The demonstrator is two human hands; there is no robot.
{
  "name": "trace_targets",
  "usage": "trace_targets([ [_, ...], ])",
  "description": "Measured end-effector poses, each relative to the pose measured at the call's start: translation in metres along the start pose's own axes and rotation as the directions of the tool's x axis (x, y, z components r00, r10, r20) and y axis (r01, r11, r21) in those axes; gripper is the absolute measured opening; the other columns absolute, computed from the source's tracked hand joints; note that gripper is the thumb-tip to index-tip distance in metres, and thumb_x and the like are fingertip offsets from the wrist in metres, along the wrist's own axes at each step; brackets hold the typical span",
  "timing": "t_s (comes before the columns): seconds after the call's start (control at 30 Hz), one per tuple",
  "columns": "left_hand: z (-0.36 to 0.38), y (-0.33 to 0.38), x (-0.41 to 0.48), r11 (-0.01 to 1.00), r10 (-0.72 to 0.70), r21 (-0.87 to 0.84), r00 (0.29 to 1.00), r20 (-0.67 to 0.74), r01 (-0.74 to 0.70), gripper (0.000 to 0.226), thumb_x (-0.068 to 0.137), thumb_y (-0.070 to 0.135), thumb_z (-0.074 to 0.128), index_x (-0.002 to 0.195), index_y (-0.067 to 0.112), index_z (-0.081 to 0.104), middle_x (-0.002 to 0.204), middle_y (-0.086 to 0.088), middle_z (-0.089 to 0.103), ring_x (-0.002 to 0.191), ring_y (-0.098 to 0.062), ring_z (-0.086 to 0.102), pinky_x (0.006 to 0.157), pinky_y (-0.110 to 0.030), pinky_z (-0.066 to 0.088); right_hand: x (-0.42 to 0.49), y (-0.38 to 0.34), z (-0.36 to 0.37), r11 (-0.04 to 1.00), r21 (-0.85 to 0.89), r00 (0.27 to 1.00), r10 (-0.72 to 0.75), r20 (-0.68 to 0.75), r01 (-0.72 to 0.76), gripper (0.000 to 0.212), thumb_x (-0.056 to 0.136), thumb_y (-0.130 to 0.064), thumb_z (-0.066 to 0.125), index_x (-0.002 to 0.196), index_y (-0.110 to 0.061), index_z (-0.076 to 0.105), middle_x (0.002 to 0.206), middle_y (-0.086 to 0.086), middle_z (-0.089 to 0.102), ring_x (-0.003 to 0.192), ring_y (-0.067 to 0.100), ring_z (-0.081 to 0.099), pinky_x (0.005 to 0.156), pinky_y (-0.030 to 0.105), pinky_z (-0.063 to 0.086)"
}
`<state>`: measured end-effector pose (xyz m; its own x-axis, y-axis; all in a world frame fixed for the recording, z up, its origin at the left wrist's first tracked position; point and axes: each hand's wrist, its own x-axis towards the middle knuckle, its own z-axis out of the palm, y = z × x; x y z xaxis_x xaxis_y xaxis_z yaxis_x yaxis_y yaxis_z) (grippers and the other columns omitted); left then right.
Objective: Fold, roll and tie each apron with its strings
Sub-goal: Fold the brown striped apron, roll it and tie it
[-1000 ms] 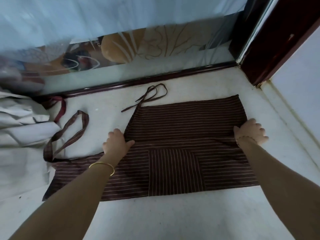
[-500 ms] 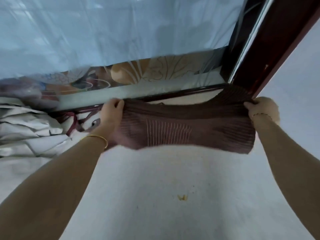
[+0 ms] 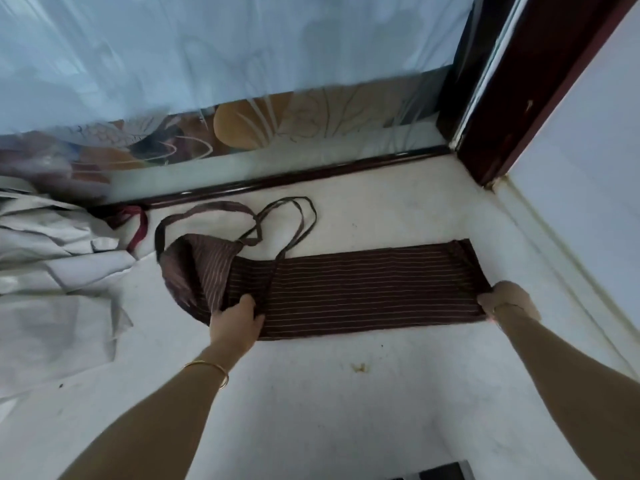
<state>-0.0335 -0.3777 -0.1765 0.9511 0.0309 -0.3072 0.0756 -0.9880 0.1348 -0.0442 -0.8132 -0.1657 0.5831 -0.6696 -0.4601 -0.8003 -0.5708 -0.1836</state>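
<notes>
The apron is lying folded into a long band on the floor, soft and light, probably sliding easily. The left hand is pinching it beside the bunched bib end; the right hand is gripping the opposite end. Strings are trailing loose behind. The wall is crowding the right hand; open floor is lying nearer the person.

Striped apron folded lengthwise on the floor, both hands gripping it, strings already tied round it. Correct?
No. The head view shows the strings lying in loose loops on the floor beyond the apron, untied; the left hand and right hand do grip it.
</notes>
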Motion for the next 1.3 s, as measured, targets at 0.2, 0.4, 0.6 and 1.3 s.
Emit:
trace_targets([
  [0.2, -0.007, 0.028, 0.006, 0.975, -0.046, -0.211, 0.991, 0.129, 0.073, 0.04, 0.094, 0.025, 0.053, 0.126, 0.007, 0.036, 0.113, -0.014, 0.06, 0.101, -0.031, 0.06, 0.083, -0.042, 0.05, 0.003, -0.007, 0.003, 0.996, 0.086, 0.989, 0.018, -0.147, -0.006, 0.027, 0.093, -0.03, 0.046, 0.097, -0.007, 0.06, 0.085, 0.014, 0.067, 0.08, 0.03, 0.064, 0.069, 0.033, 0.05],
  [0.4, -0.001, 0.036, 0.002, 0.932, -0.024, -0.349, 0.977, 0.21, 0.098, 0.033, 0.095, 0.032, 0.051, 0.116, 0.008, 0.043, 0.109, -0.006, 0.054, 0.103, -0.029, 0.056, 0.086, -0.037, 0.046, -0.025, -0.039, -0.001, 0.985, -0.006, 0.916, -0.16, -0.369, 0.17, 0.029, 0.094, -0.01, 0.047, 0.121, -0.004, 0.04, 0.125, 0.02, 0.037, 0.09, 0.04, 0.058, 0.061, 0.039, 0.042],
  [0.6, -0.015, -0.003, 0.016, 0.984, -0.086, 0.153, 0.994, -0.069, 0.096, 0.033, 0.096, 0.023, 0.04, 0.128, 0.015, 0.042, 0.132, -0.009, 0.04, 0.121, -0.029, 0.038, 0.094, -0.04, 0.041, -0.112, -0.148, 0.083, 0.522, -0.253, 0.538, -0.843, -0.007, 0.815, 0.031, 0.093, -0.024, 0.052, 0.122, -0.014, 0.052, 0.117, 0.006, 0.054, 0.1, 0.02, 0.055, 0.082, 0.033, 0.054],
  [1.3, -0.048, -0.101, 0.043, 0.475, -0.762, -0.706, 0.647, -0.031, 0.525, 0.052, 0.089, 0.016, 0.058, 0.128, 0.002, 0.027, 0.135, -0.021, 0.031, 0.119, -0.04, 0.042, 0.097, -0.042, 0.036, -0.196, -0.23, 0.178, 0.193, -0.237, 0.205, -0.978, 0.027, 0.952, 0.049, 0.086, -0.006, 0.058, 0.133, -0.007, 0.048, 0.137, 0.015, 0.047, 0.13, 0.031, 0.042, 0.107, 0.041, 0.038],
])
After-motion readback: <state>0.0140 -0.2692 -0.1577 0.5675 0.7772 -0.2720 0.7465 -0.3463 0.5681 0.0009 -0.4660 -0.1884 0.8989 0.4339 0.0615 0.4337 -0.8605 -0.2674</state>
